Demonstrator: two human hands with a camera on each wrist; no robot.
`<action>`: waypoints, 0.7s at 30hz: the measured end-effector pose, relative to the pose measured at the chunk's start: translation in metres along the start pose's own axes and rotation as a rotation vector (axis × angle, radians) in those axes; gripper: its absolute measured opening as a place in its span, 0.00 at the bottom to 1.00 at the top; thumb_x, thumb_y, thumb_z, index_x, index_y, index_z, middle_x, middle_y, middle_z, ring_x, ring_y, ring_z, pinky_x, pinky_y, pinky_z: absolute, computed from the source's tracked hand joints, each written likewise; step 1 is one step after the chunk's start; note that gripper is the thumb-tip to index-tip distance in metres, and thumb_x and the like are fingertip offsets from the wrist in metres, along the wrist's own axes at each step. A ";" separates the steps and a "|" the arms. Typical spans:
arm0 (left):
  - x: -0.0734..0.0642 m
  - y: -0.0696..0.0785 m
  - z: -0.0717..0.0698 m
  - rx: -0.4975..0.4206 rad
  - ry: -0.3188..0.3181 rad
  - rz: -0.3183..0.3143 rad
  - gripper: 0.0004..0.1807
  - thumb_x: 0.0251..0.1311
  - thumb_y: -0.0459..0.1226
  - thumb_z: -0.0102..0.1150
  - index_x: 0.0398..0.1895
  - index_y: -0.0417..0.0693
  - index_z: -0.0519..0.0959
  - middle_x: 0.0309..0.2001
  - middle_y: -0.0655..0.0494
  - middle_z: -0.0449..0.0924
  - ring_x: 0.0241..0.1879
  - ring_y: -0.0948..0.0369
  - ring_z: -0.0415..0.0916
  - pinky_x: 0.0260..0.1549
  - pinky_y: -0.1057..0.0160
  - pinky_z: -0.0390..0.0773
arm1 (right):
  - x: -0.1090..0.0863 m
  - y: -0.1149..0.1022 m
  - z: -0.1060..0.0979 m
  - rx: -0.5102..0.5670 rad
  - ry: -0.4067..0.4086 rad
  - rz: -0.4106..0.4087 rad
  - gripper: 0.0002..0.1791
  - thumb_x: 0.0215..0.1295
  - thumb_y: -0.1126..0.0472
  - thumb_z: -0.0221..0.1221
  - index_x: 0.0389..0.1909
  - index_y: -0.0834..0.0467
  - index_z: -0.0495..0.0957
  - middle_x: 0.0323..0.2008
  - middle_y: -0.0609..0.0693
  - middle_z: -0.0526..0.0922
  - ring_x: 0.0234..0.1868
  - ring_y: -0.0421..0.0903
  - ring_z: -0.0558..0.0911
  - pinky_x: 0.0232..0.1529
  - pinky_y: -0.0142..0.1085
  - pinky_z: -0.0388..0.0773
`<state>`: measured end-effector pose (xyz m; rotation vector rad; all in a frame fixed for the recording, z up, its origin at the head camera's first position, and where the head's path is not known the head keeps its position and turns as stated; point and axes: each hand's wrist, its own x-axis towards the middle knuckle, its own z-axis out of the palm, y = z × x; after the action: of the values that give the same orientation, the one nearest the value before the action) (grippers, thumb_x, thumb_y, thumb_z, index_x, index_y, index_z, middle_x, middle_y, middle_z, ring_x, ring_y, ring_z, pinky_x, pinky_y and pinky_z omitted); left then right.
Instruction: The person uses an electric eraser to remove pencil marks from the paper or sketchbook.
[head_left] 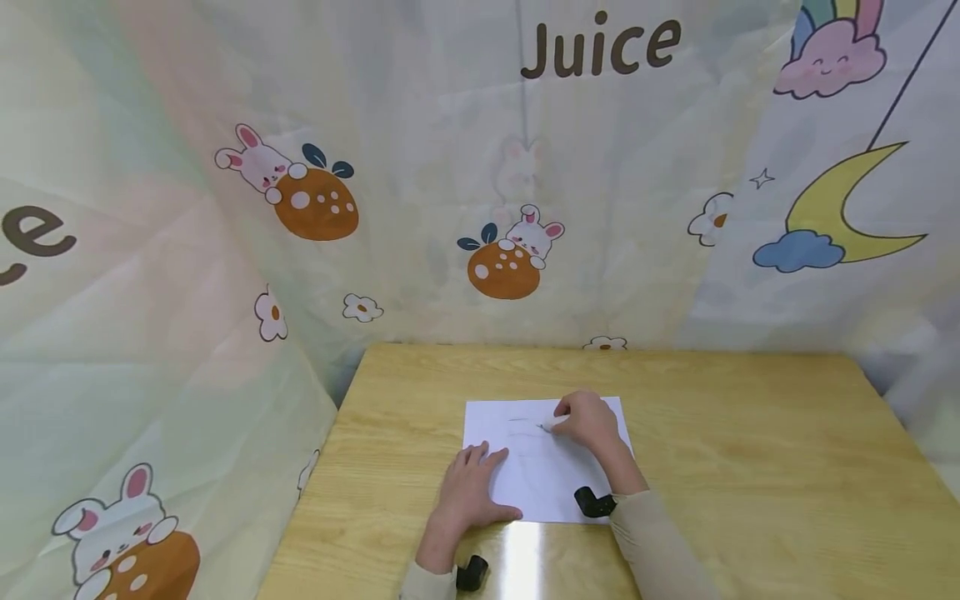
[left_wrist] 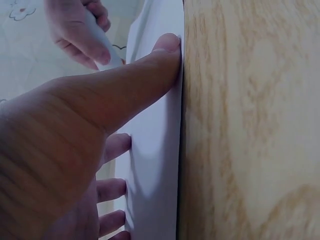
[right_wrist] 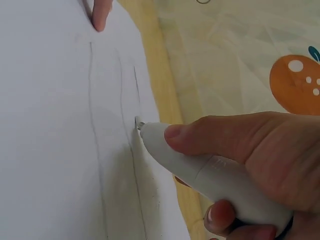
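A sheet of white paper (head_left: 540,487) lies on the table with a few thin pencil lines (right_wrist: 91,100) drawn across it. My right hand (head_left: 590,421) grips a thick white electric eraser (right_wrist: 200,172), thumb along its upper side and other fingers curled beneath. In the right wrist view, the eraser's small white tip (right_wrist: 138,121) is right at the shorter line near the far edge. My left hand (head_left: 468,487) rests spread on the left part of the sheet. Its thumb (left_wrist: 150,67) lies along the near edge, and the fingertips (left_wrist: 117,187) press on the paper.
The pale wooden table (head_left: 750,450) extends on both sides of the sheet. A printed fabric curtain (head_left: 420,167) hangs behind it and at the left. Black wrist devices (head_left: 592,502) sit at both cuffs, the right one overlapping the paper in the head view.
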<state>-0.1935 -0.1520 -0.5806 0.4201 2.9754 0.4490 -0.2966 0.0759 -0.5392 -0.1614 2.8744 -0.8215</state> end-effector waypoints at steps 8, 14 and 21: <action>-0.001 -0.001 0.007 0.032 -0.008 -0.005 0.54 0.36 0.70 0.68 0.69 0.60 0.68 0.69 0.45 0.62 0.66 0.44 0.58 0.61 0.44 0.63 | 0.003 -0.004 0.004 0.034 0.000 -0.052 0.09 0.49 0.57 0.73 0.31 0.54 0.86 0.33 0.46 0.84 0.32 0.45 0.79 0.31 0.42 0.78; -0.001 0.003 0.007 0.045 -0.018 0.007 0.54 0.35 0.71 0.68 0.69 0.60 0.68 0.68 0.45 0.63 0.65 0.45 0.59 0.60 0.44 0.65 | 0.002 0.001 0.005 0.020 -0.016 -0.025 0.09 0.47 0.58 0.74 0.30 0.54 0.86 0.32 0.45 0.83 0.32 0.44 0.79 0.32 0.42 0.78; -0.002 0.002 0.002 0.024 -0.009 -0.002 0.54 0.35 0.69 0.69 0.69 0.58 0.69 0.68 0.44 0.63 0.65 0.44 0.59 0.60 0.43 0.63 | 0.003 -0.005 0.008 0.039 0.000 -0.043 0.09 0.49 0.57 0.74 0.31 0.54 0.86 0.32 0.45 0.83 0.32 0.43 0.79 0.32 0.42 0.79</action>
<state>-0.1911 -0.1500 -0.5813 0.4202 2.9752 0.4100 -0.2974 0.0674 -0.5439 -0.2201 2.8619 -0.8847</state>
